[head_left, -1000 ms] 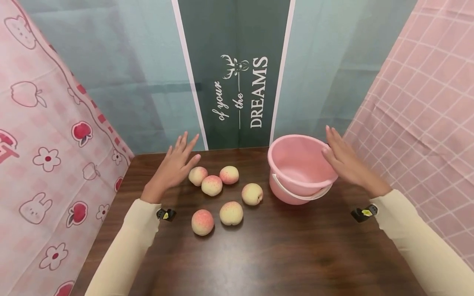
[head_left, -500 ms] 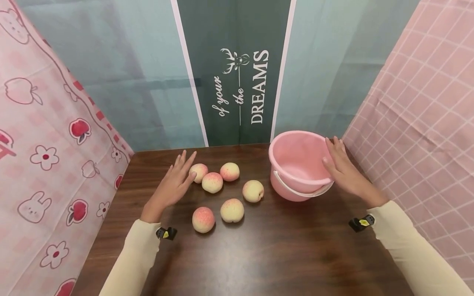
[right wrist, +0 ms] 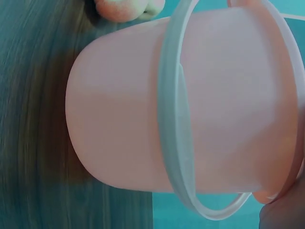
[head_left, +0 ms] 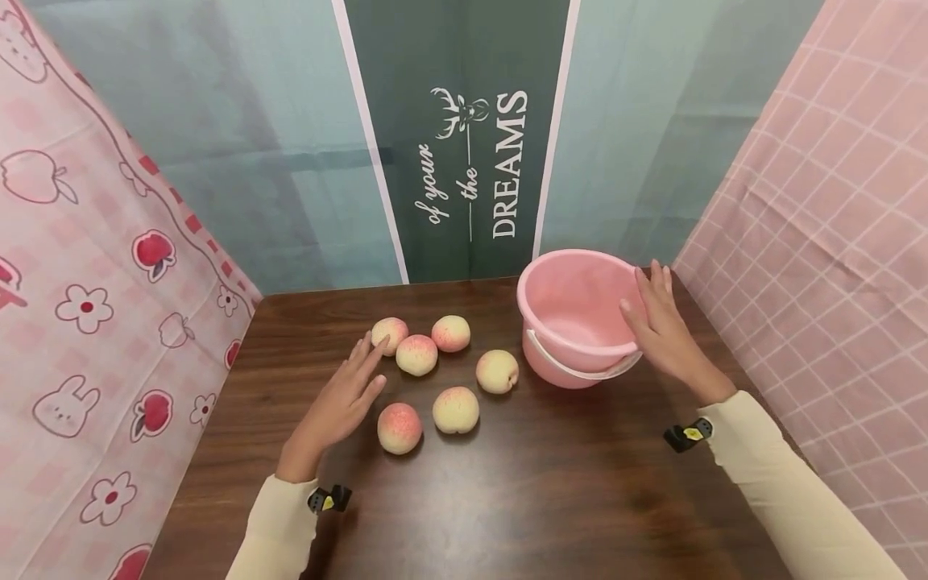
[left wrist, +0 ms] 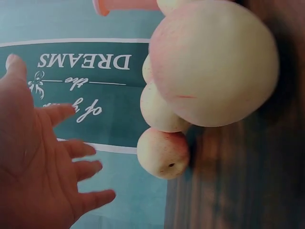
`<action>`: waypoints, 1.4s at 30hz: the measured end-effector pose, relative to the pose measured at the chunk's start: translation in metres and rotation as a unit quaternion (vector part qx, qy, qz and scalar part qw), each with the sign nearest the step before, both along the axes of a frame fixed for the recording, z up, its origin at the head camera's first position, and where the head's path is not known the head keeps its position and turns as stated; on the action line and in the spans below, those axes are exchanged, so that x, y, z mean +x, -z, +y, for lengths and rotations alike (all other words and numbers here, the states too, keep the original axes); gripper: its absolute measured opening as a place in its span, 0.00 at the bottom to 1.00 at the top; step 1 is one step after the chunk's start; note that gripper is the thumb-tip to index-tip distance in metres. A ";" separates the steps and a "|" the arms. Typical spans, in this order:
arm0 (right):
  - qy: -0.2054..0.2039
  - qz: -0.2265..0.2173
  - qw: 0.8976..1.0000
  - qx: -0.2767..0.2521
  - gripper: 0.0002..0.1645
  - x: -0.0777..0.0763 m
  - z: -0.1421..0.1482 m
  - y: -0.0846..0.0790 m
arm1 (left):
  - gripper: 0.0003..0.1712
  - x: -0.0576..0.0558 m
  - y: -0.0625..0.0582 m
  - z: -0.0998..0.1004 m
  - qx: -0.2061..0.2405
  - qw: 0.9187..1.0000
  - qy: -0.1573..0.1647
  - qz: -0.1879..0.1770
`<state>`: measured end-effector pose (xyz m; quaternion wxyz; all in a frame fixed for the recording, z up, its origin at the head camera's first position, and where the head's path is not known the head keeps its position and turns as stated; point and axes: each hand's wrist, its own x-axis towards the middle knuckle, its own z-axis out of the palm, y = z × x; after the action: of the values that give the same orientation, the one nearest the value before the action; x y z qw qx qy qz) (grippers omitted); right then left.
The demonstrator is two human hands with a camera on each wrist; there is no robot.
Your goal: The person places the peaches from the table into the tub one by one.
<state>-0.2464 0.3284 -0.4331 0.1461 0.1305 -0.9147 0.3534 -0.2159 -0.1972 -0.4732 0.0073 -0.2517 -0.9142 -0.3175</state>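
My left hand [head_left: 337, 411] hovers with fingers extended at the left of several peaches, holding nothing; its fingertips overlap the far-left peach [head_left: 390, 334] in the head view. In the left wrist view its palm and spread fingers [left wrist: 88, 169] show apart from the fruit, with one large peach [left wrist: 214, 62] close to the camera. At the right, my right hand [head_left: 665, 334] touches the rim of a pink bucket [head_left: 561, 362], fingers fairly straight and thumb over the opening. The bucket stands upright, its inside bare where visible. Its white handle [right wrist: 174, 114] hangs down the near side.
Other peaches, such as the red-topped one [head_left: 399, 428] and the yellow one [head_left: 497, 371], lie loose on the dark wooden table [head_left: 507, 507]. Printed cloths hang around it: pink at the left [head_left: 87, 242] and right [head_left: 790, 217], blue-green at the back [head_left: 275, 177].
My left hand has come down and nearer the body beside the peaches. My right hand has settled at the bucket's rim, and the bucket has shifted slightly left.
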 end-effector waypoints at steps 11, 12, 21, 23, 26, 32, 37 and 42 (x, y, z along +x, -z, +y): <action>-0.003 0.009 0.999 -0.037 0.46 -0.016 -0.022 0.003 | 0.52 0.023 0.015 -0.007 0.004 0.997 0.041 -0.069; -0.004 0.006 0.999 -0.038 0.46 -0.018 -0.023 0.003 | 0.54 0.024 0.016 -0.007 0.001 0.996 0.046 -0.074; -0.003 0.015 0.999 -0.040 0.44 -0.023 -0.030 0.005 | 0.64 0.020 0.027 -0.007 0.022 0.993 0.087 -0.081; -0.003 0.017 0.999 -0.041 0.43 -0.024 -0.031 0.005 | 0.64 0.019 0.030 -0.008 0.028 0.992 0.101 -0.072; -0.003 0.017 0.999 -0.040 0.43 -0.026 -0.034 0.006 | 0.61 0.017 0.036 -0.010 0.035 0.990 0.121 -0.064; -0.001 0.013 0.999 -0.040 0.42 -0.027 -0.036 0.007 | 0.54 0.015 0.046 -0.010 0.069 0.985 0.138 -0.078; -0.004 0.005 0.999 -0.038 0.43 -0.029 -0.037 0.007 | 0.49 0.015 0.049 -0.009 0.080 0.985 0.132 -0.080; -0.014 -0.007 1.000 -0.025 0.44 -0.031 -0.040 0.006 | 0.46 0.016 0.050 -0.009 0.076 0.987 0.121 -0.069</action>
<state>-0.2776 0.2886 -0.4386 0.1383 0.1371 -0.9045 0.3793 -0.2001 -0.2061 -0.5232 -0.0757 -0.3366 -0.8486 -0.4010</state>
